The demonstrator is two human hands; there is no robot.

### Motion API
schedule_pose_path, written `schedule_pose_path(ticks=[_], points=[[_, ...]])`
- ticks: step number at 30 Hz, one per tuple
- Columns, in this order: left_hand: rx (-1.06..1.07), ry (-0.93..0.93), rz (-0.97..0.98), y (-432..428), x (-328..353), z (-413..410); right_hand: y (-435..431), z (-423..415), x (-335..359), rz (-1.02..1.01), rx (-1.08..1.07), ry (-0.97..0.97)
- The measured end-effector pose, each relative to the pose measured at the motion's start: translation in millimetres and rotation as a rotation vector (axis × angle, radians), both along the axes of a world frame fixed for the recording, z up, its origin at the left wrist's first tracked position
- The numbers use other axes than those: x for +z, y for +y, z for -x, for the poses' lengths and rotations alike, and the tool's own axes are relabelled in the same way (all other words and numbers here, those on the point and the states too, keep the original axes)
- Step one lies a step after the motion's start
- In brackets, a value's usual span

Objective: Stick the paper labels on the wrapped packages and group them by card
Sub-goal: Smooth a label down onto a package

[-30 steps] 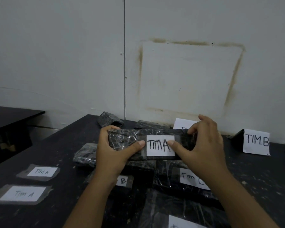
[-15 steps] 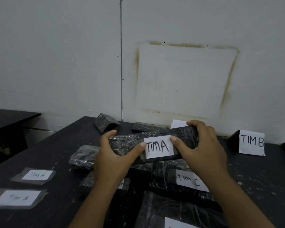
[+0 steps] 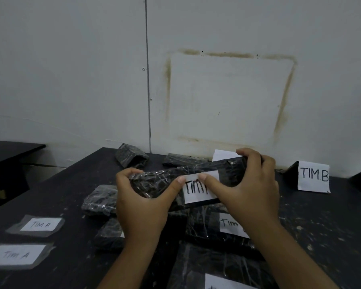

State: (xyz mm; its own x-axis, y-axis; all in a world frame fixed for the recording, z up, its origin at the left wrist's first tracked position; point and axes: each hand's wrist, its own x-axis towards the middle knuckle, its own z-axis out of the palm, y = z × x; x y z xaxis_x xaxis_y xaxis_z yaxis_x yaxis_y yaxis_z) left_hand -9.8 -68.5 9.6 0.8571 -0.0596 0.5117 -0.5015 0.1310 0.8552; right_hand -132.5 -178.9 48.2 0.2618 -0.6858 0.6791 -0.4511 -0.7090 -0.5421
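Observation:
I hold a long black wrapped package [image 3: 158, 182] level above the table with both hands. My left hand [image 3: 142, 201] grips its left end, my right hand [image 3: 250, 188] its right end. Both thumbs press on a white paper label [image 3: 198, 190] reading "TIM", the last letter hidden by my right thumb. Below lie more wrapped packages, one with a "Tim" label [image 3: 231, 224] partly hidden by my right wrist. Two taped "Tim A" labels [image 3: 41, 224] [image 3: 17, 255] lie loose at the left. A folded card "TIM B" [image 3: 314, 176] stands at the right.
The black table [image 3: 61, 184] meets a white wall at the back. Unlabelled wrapped packages sit at the back [image 3: 130, 155] [image 3: 181, 159] and left of centre [image 3: 100, 200]. Another white card [image 3: 223, 155] peeks out behind the held package. A second dark table [image 3: 10, 149] stands at far left.
My thumbs have slid together across the label, the right one now covering its last letter. The package's right end has tilted up slightly.

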Motion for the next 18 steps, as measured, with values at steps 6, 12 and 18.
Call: schedule_pose_path(ticks=[6, 12, 18], points=[[-0.016, 0.04, -0.018, 2.8, -1.3, -3.6, -7.2, 0.6, -1.9, -0.125, 0.131, -0.085], [-0.073, 0.08, -0.037, 2.1, -5.5, -7.8, -18.0, 0.7, -1.8, -0.168, 0.238, -0.129], [-0.144, 0.08, -0.078, 1.6, -6.2, -13.6, -14.9, 4.0, 1.2, -0.197, 0.229, -0.018]])
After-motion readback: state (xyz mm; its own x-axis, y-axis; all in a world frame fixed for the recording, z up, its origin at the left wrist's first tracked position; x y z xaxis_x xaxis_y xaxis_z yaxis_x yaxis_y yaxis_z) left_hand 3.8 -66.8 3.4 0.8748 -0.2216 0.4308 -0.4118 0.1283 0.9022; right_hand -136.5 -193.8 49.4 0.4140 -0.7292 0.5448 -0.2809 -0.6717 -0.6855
